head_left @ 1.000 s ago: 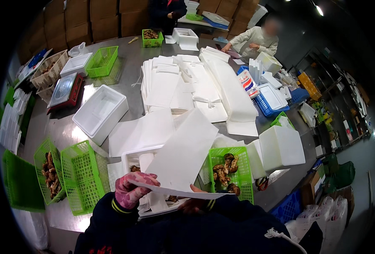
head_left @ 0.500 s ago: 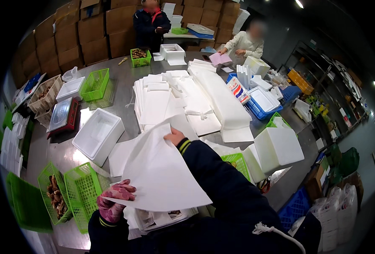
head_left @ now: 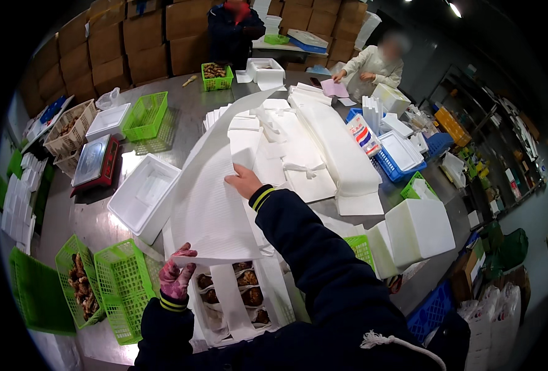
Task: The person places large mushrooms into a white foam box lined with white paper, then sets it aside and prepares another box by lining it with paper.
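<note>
A large thin white sheet (head_left: 209, 198) is held up at a slant between my hands. My left hand (head_left: 176, 272), in a pink patterned glove, pinches its lower left part. Bare, my right hand (head_left: 243, 181) grips the sheet's right side, farther from me. Close to my body, partly under the sheet's near edge, stands a white foam box (head_left: 280, 290). Brown, mushroom-like pieces (head_left: 251, 297) lie inside it in rows, with white paper around them. A white paper strip (head_left: 234, 303) runs down the middle of the box.
Left are an open foam box (head_left: 143, 196), green baskets (head_left: 122, 287) and a red scale (head_left: 95, 162). Stacks of white sheets (head_left: 305, 176) cover the table's middle. A foam box (head_left: 417, 232) stands right. Two people are across the table, one in white (head_left: 376, 68).
The sheet has been raised and swung away from me, uncovering the foam box and its brown pieces. My right hand has moved a little away from me, and my left slightly right.
</note>
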Action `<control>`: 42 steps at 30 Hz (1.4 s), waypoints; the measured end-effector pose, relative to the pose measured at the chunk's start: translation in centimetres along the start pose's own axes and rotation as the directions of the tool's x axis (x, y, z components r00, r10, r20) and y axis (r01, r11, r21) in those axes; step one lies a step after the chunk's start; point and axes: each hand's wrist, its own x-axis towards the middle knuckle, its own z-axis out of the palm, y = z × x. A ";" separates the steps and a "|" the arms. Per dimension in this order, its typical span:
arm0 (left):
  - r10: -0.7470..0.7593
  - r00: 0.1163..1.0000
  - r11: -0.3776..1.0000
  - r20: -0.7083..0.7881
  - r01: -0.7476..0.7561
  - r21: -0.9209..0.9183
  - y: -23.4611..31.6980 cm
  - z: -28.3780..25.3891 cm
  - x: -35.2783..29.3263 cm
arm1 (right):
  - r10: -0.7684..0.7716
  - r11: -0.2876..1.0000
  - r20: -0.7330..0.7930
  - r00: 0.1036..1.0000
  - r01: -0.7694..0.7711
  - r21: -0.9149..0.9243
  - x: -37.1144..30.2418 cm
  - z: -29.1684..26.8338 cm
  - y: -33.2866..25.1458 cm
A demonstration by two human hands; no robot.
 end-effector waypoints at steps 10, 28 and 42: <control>-0.266 0.942 0.919 -0.206 0.312 0.240 -11.3 -2.0 -2.4 | 0.453 0.888 -0.235 0.860 -0.459 0.028 -14.4 1.2 10.8; -0.021 0.991 0.579 -0.130 0.119 0.807 -14.3 -1.6 -4.6 | 0.120 0.706 -0.145 0.982 -0.187 -0.683 -30.9 8.4 6.1; -0.042 0.993 0.628 -0.111 0.113 0.770 -13.7 -1.7 -3.9 | -0.089 0.618 -0.117 0.989 -0.037 -0.785 -30.7 8.1 7.2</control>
